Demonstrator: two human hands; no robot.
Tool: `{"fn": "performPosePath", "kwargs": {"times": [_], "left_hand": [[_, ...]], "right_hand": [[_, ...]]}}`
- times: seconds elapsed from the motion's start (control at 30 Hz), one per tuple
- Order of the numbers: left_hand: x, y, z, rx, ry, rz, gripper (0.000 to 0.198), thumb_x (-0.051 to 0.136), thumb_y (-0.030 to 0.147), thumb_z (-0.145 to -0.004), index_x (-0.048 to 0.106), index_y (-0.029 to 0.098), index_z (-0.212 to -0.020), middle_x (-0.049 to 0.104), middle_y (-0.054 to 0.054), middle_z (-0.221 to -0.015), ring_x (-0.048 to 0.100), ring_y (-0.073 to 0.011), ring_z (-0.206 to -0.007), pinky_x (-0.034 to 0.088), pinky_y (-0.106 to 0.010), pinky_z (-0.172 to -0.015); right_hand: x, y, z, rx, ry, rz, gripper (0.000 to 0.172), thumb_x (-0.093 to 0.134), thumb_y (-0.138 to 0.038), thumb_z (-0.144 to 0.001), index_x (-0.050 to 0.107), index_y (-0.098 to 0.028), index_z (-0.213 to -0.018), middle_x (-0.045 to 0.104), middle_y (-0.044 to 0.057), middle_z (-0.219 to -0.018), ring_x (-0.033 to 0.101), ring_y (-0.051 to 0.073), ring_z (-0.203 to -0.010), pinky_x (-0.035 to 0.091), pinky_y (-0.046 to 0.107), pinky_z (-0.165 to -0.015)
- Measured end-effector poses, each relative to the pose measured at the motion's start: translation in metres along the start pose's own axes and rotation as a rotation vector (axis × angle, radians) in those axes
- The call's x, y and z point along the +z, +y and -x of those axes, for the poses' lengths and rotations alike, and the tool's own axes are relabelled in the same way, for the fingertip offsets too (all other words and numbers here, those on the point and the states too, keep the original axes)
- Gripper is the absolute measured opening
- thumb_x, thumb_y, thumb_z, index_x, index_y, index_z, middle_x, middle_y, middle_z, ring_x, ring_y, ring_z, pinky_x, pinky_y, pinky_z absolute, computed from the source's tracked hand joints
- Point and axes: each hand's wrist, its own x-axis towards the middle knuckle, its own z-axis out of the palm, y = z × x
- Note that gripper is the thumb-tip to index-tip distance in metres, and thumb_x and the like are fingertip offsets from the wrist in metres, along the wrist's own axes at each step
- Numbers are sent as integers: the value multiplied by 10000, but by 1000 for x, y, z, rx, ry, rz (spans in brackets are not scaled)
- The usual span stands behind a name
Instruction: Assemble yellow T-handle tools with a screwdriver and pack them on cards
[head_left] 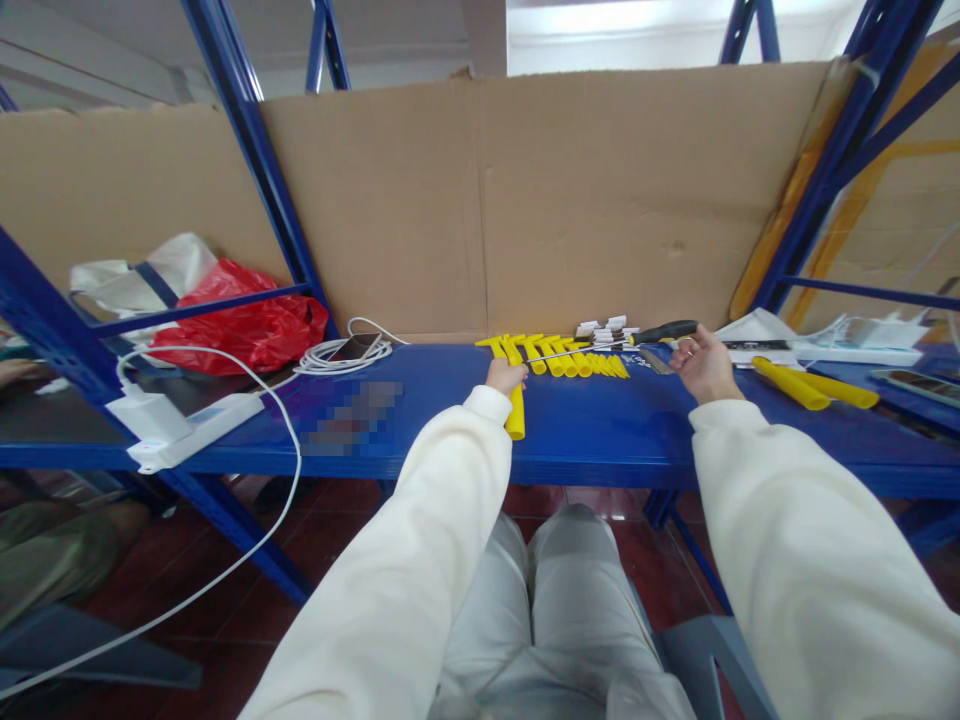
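Note:
My left hand (507, 376) is closed around a yellow T-shaped plastic handle (516, 418), whose round lower end points toward me. In my right hand (705, 366) is a long screwdriver (666, 331) with a black grip. Its thin shaft reaches left across the table, with the tip near the yellow piece in my left hand; whether they touch I cannot tell. Several more yellow T-shaped handles (559, 366) lie in a row just right of my left hand. Beyond them sit small yellow pieces (609, 367) and a pile of white-and-black parts (606, 330).
The blue table (592, 430) backs onto a cardboard wall (585, 200). Two yellow tubes (795, 385) and a phone (922, 386) lie at right. A coiled white cable (341, 357), a power strip (199, 430) and a red plastic bag (247, 320) are at left, between blue posts.

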Motion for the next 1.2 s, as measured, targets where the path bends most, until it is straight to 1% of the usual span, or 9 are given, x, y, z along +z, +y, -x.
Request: {"fn": "performPosePath", "kwargs": {"times": [0.13,0.27,0.4,0.57,0.7,0.83,0.93,1.07,1.2], "left_hand": [[-1,2,3,-5,-6,-9,157,680,-50,-731,715,101,-757,570,22,-545,539,-102,-462,484,-198,-495],[0,3,5,-2,5,4,186,673,-64,-733,667,114,-683,558,24,-538,515,-85,-446,447,-179,-466],[1,1,3,7,5,18,171,654,-58,-744,689,106,-712,556,24,-532,517,-89,-455,452,-180,-468],[2,-1,-2,-2,10,7,157,669,-53,-718,715,94,-745,554,24,-524,521,-100,-452,470,-198,-490],[1,0,-1,-6,-4,4,160,652,-59,-740,697,94,-734,535,35,-505,496,-91,-431,441,-190,-466],[1,2,2,-5,-6,8,176,633,-66,-766,683,96,-720,514,44,-490,478,-85,-419,422,-186,-450],[1,2,2,-5,-5,10,179,629,-69,-767,682,93,-711,518,38,-492,483,-89,-420,431,-193,-459],[1,0,0,-3,3,6,162,648,-60,-751,722,83,-764,529,37,-499,515,-103,-444,480,-204,-503],[2,-1,-2,-1,12,3,167,653,-56,-747,731,88,-782,525,41,-493,509,-99,-443,476,-194,-487]], "right_hand": [[-3,7,-9,-57,58,11,382,809,-470,-901,525,-238,-795,587,-41,-675,559,120,-547,452,221,-444],[-6,13,-17,-107,68,25,345,821,-457,-891,551,-244,-868,645,-30,-757,659,142,-648,498,225,-494],[-7,13,-17,-129,107,53,286,817,-380,-898,578,-276,-1015,606,-64,-719,633,133,-586,471,209,-472],[-6,15,-17,-185,158,88,386,851,-396,-866,603,-291,-1142,549,-91,-671,542,115,-496,407,198,-429],[-7,20,-22,-246,179,105,335,868,-412,-853,651,-251,-1050,494,-87,-618,458,101,-464,351,207,-399],[-9,21,-24,-276,109,99,303,854,-462,-853,661,-232,-891,422,-81,-582,421,101,-444,333,219,-374],[-7,16,-20,-207,72,79,270,798,-451,-883,644,-234,-837,424,-68,-586,425,110,-435,345,227,-364],[-2,7,-10,-55,85,38,201,634,-364,-932,577,-236,-788,473,-35,-597,439,128,-440,386,242,-370],[-1,4,-8,-39,90,31,205,616,-320,-928,510,-245,-770,444,-44,-578,415,118,-426,383,231,-368]]}}
